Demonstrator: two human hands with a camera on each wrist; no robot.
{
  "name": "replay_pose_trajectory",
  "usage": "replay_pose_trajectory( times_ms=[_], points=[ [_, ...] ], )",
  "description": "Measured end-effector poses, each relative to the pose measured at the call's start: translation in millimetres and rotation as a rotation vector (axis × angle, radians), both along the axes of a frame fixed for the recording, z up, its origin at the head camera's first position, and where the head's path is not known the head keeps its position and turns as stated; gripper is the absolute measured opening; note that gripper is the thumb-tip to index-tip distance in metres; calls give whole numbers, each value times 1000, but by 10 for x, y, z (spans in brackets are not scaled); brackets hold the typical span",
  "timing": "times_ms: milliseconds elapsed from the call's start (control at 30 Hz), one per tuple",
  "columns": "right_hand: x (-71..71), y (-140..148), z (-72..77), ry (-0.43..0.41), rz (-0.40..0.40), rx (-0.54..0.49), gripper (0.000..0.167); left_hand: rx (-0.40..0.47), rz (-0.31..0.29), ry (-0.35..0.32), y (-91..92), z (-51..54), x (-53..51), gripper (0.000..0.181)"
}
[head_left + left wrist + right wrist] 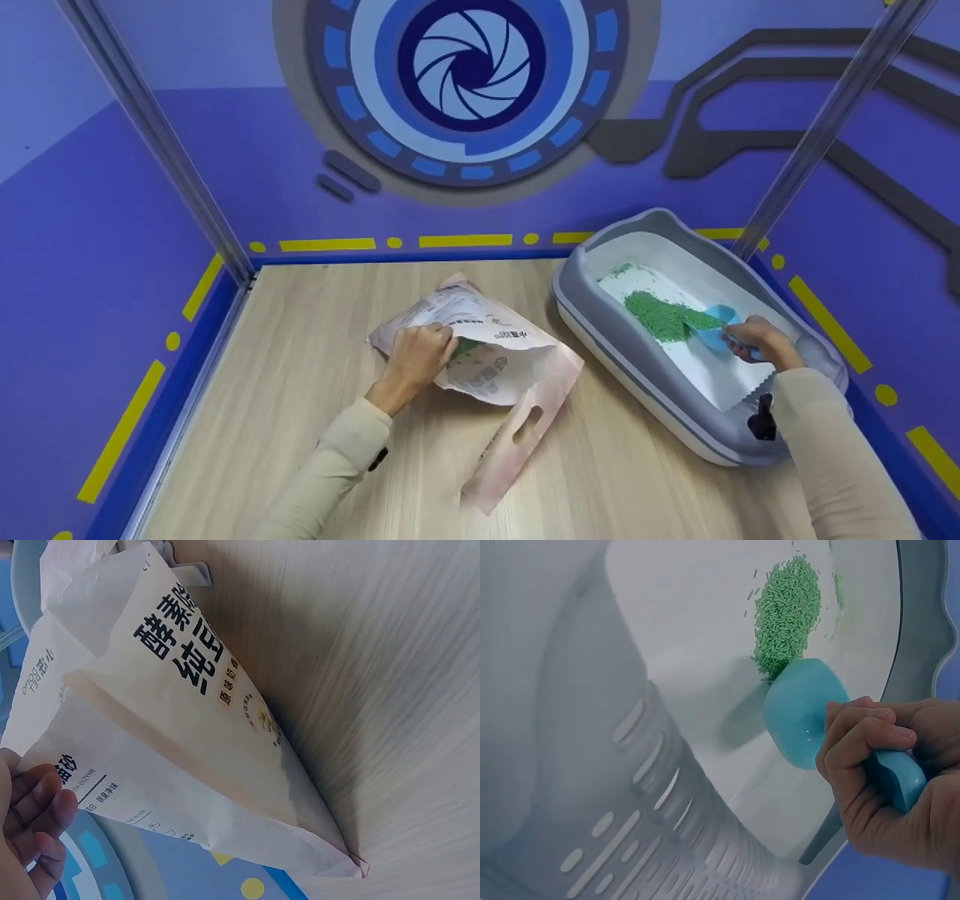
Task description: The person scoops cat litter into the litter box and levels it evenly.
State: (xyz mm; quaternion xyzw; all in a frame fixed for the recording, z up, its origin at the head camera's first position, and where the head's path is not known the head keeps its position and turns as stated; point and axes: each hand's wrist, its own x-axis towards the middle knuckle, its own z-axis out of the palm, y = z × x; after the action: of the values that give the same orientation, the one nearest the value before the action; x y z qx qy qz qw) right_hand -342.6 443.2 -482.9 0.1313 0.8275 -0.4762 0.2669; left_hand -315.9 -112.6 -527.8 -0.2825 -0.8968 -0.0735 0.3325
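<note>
My left hand [420, 356] pinches the rim of an opened paper bag of cat litter [502, 319], with fingers curled over its edge in the left wrist view. Some green pellets show inside the bag's mouth. On the right, my right hand [885, 772] grips the handle of a light blue scoop [802, 712]. The scoop is tilted over the litter box [600, 352], and green pellets [660, 315] lie in a heap at its lip. How many pellets are still inside the scoop is hard to tell.
A torn-off strip of the bag with a handle slot [529, 424] hangs toward the front of the wooden table [300, 390]. The litter box has a slotted grey part [652, 765] at its near end. Purple panels [217, 165] stand behind and at both sides.
</note>
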Motion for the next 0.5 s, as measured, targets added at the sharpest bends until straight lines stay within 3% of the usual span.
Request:
replay_pose_trajectory(
  times_ms=[267, 500],
  points=[
    [50, 22, -38, 2, 4, 43, 28, -18, 26, 4, -21, 1, 30, 27],
    [99, 33, 29, 18, 9, 86, 26, -17, 30, 6, -28, -7, 26, 26]
  ],
)
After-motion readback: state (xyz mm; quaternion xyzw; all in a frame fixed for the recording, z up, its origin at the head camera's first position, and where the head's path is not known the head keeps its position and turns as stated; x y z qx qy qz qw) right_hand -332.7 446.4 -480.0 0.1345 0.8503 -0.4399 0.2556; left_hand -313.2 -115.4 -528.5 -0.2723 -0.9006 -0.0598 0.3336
